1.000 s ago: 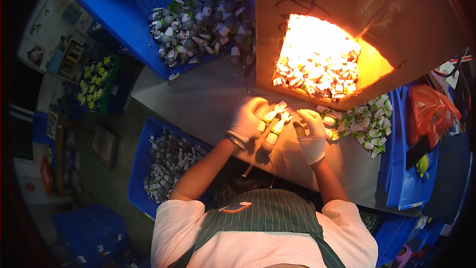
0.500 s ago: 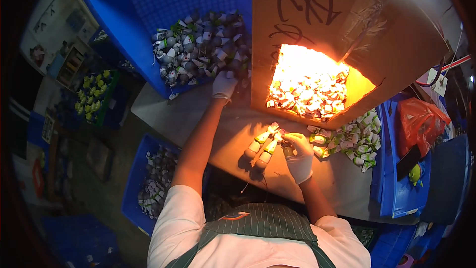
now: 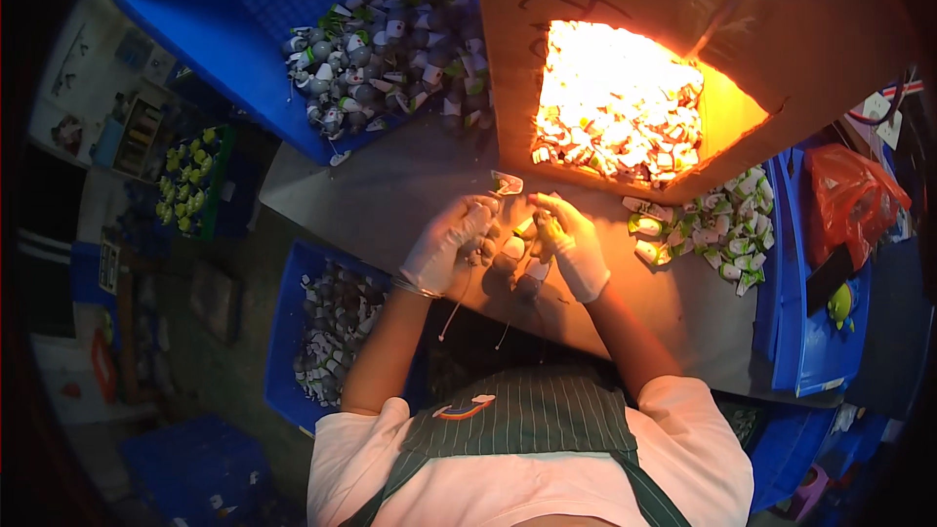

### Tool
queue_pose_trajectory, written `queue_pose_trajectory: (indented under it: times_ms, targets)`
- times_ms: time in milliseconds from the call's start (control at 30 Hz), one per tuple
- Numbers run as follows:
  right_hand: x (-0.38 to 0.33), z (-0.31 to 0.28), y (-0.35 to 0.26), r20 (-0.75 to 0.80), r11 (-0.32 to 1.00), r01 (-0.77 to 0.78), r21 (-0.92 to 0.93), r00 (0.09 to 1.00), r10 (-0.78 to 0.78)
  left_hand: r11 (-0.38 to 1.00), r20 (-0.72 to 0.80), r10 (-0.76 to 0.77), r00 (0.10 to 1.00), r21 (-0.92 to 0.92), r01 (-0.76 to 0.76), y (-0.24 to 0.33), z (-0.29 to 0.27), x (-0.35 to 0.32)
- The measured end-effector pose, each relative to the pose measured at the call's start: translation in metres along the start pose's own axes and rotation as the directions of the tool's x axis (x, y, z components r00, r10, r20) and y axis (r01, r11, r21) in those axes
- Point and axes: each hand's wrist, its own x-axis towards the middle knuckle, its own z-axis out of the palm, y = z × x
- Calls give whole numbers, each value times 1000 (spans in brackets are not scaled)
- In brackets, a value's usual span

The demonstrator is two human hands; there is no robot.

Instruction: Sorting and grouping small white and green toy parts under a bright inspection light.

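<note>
Both my hands wear pale gloves and are close together over the table's near edge. My left hand [image 3: 447, 246] is closed around a small grey-and-white toy piece, whose white tip [image 3: 506, 182] with a reddish mark sticks up past the fingers. Opposite it, my right hand [image 3: 578, 246] has its fingers bent together at a small green-and-white piece, mostly hidden by the fingers. Between the hands lie grey-balled toy pieces [image 3: 510, 252], with thin white strings hanging over the edge near my left wrist.
Behind stands a blue bin [image 3: 244, 68] holding grey-and-white pieces. A cardboard box [image 3: 830, 39] has a brightly lit opening full of small pieces. White-and-green pieces [image 3: 727, 229] are heaped at right, beside blue trays and a red plastic bag [image 3: 851, 197]. Another blue bin [image 3: 283, 361] stands lower left.
My left hand has come back from the blue bin to beside my right hand, bringing a grey-and-white toy piece. My right hand stays near the pieces on the table. The whole view has shifted slightly.
</note>
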Motion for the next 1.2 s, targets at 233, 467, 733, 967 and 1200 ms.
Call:
queue_pose_trajectory:
  times_ms: [233,467,733,967,1200]
  targets:
    - [3,-2,-2,47,990,-78,120,996,73,994,142,-40,989,109,25,-18,27,-12]
    - [-12,-10,-14,75,988,-157,2,985,156,733,76,223,972,644,-219,-29,12,-9]
    - [-11,-12,4,43,990,50,-132,998,-44,587,99,103,990,797,-141,-9,29,-14]
    - [-15,-11,-4,26,990,24,-136,999,-21,653,75,4,997,755,-60,-3,36,-16]
    - [-23,-11,-21,132,902,-354,247,935,330,321,137,470,872,894,-313,-26,33,-4]
